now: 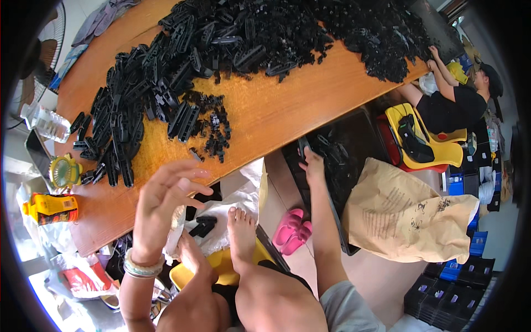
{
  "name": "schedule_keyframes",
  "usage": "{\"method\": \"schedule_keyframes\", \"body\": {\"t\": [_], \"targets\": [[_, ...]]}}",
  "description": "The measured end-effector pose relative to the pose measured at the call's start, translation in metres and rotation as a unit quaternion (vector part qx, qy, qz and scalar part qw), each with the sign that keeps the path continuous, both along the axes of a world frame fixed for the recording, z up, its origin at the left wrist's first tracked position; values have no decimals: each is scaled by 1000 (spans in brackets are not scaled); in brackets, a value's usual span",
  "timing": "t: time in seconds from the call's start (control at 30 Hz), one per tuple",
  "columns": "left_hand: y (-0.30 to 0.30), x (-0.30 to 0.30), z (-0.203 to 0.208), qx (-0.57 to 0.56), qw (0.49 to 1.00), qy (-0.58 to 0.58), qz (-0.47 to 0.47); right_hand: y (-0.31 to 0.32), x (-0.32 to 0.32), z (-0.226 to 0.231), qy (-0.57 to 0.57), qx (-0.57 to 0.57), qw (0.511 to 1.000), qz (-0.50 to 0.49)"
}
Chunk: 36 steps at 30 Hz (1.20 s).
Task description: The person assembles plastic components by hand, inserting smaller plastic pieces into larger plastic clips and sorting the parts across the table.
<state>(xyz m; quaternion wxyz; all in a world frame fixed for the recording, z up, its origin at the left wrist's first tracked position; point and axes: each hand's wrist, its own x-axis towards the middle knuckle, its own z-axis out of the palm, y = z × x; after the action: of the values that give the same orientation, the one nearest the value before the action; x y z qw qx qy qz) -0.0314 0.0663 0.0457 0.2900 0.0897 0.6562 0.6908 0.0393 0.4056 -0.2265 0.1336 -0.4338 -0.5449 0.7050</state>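
My left hand (166,202) is raised beside the near edge of the wooden table (265,122), fingers apart and holding nothing. A pale bracelet rings that wrist. Off to the right, my right hand (313,166) is closed on a long, narrow black plastic part (302,145), above the edge of a black bin (368,124). More black parts (334,157) lie inside this bin. On the tabletop, long black plastic pieces (127,94) form a large heap. Next to it sits a small pile of tiny black bits (215,130).
A yellow bottle (52,208), a clear plastic bottle (47,123) and a fan (44,61) are at the left. Right of the bin stands a brown paper sack (409,216). Pink slippers (293,232) lie on the floor. Another person (453,105) sits beyond a yellow chair (415,138).
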Motion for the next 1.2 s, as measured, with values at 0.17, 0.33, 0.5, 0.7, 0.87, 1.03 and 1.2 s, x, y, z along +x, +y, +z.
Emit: {"method": "schedule_keyframes", "body": {"t": [0.17,0.33,0.5,0.7,0.87,1.03,1.2], "targets": [[-4,-1,12,13,1000,-2,6,23,8,39,370,-225,886,165],[-12,-8,2,34,999,-3,32,8,16,-16,66,203,974,-72],[-49,-33,-17,59,987,26,144,-56,55,41,175,64,980,67],[-50,-45,-26,22,981,52,187,-130,25,130,174,-5,929,326],[-17,-66,-50,-136,934,313,103,-152,-27,209,242,450,793,331],[27,-84,-62,-347,759,545,74,-189,-70,206,185,684,633,311],[18,-84,-60,-300,804,495,138,-197,-68,199,225,650,673,271]]}}
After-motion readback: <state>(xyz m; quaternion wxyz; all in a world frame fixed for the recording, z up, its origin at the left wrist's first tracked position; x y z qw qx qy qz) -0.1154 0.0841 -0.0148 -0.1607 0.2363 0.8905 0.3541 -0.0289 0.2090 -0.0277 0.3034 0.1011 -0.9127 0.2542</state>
